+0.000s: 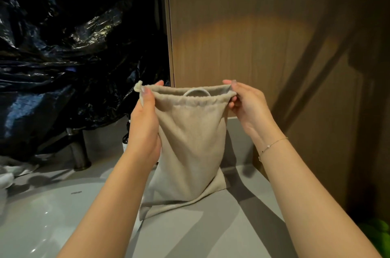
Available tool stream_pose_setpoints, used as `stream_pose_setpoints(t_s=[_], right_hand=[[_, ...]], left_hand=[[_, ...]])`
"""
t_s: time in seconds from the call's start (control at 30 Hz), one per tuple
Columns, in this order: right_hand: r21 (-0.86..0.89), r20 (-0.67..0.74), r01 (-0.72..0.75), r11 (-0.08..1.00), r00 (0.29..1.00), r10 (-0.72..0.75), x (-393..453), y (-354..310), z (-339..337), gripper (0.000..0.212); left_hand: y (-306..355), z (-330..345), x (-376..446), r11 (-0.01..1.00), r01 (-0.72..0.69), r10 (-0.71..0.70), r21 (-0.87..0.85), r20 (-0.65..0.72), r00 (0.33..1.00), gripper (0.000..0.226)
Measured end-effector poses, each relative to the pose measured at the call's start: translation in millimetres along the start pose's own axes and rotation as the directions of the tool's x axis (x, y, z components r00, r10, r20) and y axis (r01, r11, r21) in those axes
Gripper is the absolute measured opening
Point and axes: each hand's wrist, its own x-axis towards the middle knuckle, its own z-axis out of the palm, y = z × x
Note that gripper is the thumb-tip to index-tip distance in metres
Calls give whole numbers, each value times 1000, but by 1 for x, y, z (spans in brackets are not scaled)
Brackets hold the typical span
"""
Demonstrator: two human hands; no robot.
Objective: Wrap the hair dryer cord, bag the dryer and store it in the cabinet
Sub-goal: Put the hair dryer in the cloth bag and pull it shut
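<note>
A beige drawstring cloth bag (190, 141) stands upright on the grey counter (211, 226), its bottom corner folded onto the surface. My left hand (145, 122) grips the left end of the bag's mouth. My right hand (244, 99) pinches the right end, so the mouth is stretched wide. The rounded pale top of the hair dryer (196, 92) peeks out of the opening; the rest of it and its cord are hidden inside the bag. A brown wooden cabinet door (263, 36) stands shut right behind the bag.
A white basin (42, 215) fills the lower left, with a dark metal faucet (79, 152) behind it. Crumpled black plastic sheeting (73, 46) covers the wall at the left. A small dark bottle (126, 139) stands behind my left wrist. Something green (379, 228) lies at the lower right.
</note>
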Motion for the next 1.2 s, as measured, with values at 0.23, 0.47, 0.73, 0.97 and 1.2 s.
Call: stream_pose_setpoints(t_s=[0.23,0.47,0.73,0.97,1.2], right_hand=[[163,102,128,978,984,-146,-10,-18,9,24],[152,183,121,981,972,-148,-15,-19,10,30],[-398,271,222,890,955,-117,-3,-17,-14,34],[-850,146,227,476,969,-200,6,-17,-33,26],[-702,-105,128,701,954,-280,13,-20,-42,26]], left_hand=[[30,2,-5,992,-46,52,-115,53,997,46],[26,-5,0,979,46,-50,-197,-14,999,38],[20,-21,12,920,131,-179,-370,-98,979,13],[21,-29,16,946,11,-45,-325,-96,994,26],[16,-43,26,908,-64,-17,-413,-189,982,24]])
